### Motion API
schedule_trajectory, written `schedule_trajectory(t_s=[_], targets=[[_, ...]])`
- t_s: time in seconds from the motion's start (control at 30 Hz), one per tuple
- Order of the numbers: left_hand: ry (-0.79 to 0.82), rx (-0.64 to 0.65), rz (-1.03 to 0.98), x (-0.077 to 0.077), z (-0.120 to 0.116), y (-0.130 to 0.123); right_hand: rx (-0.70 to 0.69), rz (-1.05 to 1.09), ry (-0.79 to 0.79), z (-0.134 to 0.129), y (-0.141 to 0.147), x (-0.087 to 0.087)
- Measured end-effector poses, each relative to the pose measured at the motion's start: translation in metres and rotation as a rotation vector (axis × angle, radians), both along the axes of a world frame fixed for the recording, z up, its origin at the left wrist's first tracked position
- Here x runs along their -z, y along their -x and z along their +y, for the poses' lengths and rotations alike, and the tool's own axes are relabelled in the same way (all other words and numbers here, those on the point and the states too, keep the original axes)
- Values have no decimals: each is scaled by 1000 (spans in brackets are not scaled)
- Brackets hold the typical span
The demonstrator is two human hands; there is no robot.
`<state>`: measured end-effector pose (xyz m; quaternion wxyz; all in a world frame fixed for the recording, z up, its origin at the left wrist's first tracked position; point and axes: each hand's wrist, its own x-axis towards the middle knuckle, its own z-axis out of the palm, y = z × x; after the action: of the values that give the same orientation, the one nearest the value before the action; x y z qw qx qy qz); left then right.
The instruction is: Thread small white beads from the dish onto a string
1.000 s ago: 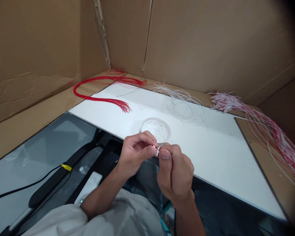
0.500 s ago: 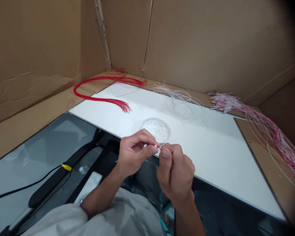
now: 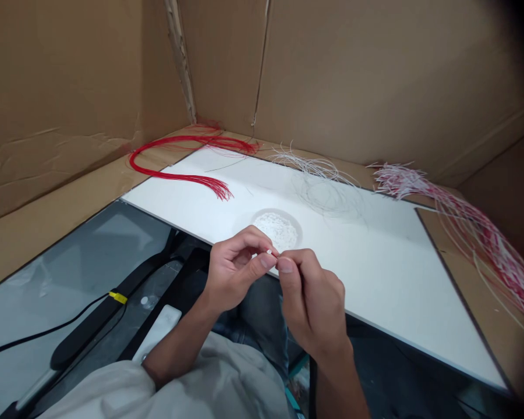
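At far left a creased cardboard wall [image 3: 61, 75] rises behind a cardboard-lined desk [image 3: 56, 186], and beside it a black cable [image 3: 48, 331] with one yellow tag [image 3: 118, 298] runs across a dark glassy surface [image 3: 87, 244]. A white plastic bar [image 3: 158, 333] lies below that. One loose bundle of thin red wires [image 3: 179, 166] curves over the edge of a smooth white board [image 3: 375, 262]. The left hand [image 3: 238, 270] and right hand [image 3: 312, 302] are both curled, thumb and fingertips closed in a tight pinch on one short white-and-red wire piece [image 3: 271, 254], held just in front of a round shallow dish [image 3: 276, 228] heaped with tiny white pieces. Farther right lie one tangled bundle of fine white wires [image 3: 321, 171] and one long, spreading bundle of red-and-white wires [image 3: 475, 233].
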<state>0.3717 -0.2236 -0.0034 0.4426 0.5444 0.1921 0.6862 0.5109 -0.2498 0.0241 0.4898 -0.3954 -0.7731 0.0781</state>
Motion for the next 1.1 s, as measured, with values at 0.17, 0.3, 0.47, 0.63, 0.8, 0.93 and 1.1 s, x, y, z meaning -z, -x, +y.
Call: schedule_trajectory(t_s=[0.17,0.3,0.47,0.63,0.8,0.93,1.1], targets=[[-26,-71,63,-2,0,3,-168,206,312,-4,0,-3],[-46,-85,87,-3,0,5,-222,336,440,-4,2,-1],[-53,-117,127,-1,0,5,-217,437,526,-5,2,5],[-59,-130,134,1,0,6,-228,499,562,-5,2,6],[-90,-84,132,2,0,7,-301,578,605,-5,3,3],[-88,-58,108,2,1,6,-342,642,641,-4,4,0],[-99,-99,95,0,0,5,-345,643,631,-4,5,0]])
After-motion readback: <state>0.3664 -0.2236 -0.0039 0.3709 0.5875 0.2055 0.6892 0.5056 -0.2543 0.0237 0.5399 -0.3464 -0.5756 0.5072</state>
